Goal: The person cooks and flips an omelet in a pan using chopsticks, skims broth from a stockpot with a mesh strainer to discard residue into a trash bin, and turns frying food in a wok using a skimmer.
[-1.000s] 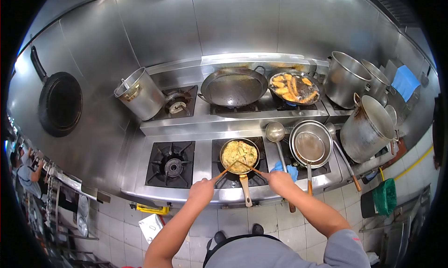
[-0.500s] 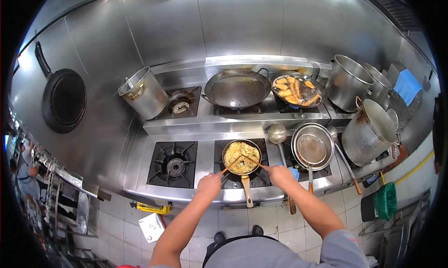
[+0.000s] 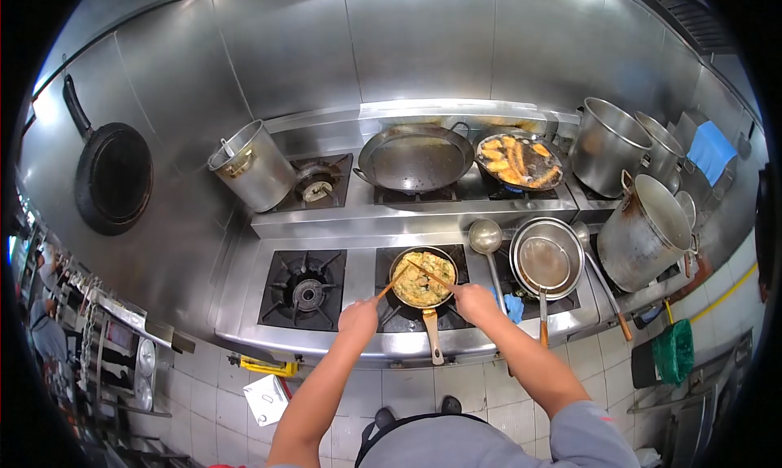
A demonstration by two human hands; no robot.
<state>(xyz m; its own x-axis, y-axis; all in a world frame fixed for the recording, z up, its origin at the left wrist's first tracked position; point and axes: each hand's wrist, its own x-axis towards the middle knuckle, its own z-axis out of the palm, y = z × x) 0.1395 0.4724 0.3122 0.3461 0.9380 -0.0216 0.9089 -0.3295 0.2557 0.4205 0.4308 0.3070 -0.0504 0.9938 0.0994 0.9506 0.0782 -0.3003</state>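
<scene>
A small frying pan [image 3: 432,338] sits on the front middle burner, its handle pointing toward me. Yellow egg mixture [image 3: 423,287] with a small dark gap in it fills the pan. My left hand [image 3: 358,317] is closed around a wooden stick [image 3: 391,285] whose tip reaches the egg from the left. Closed on a second wooden stick [image 3: 432,275], my right hand [image 3: 476,303] is just right of the pan, and that stick's tip lies over the upper part of the egg.
Behind stand a wide empty pan [image 3: 415,158] and a pan of frying pieces [image 3: 519,161] in oil. Right of my hands are a ladle [image 3: 485,237], strainers [image 3: 546,258] and a tall pot [image 3: 643,232]. Another pot [image 3: 254,166] leans at left.
The stick tips have moved apart over the egg. My right hand has shifted slightly up and left, my left hand slightly left. The gap in the egg changed shape.
</scene>
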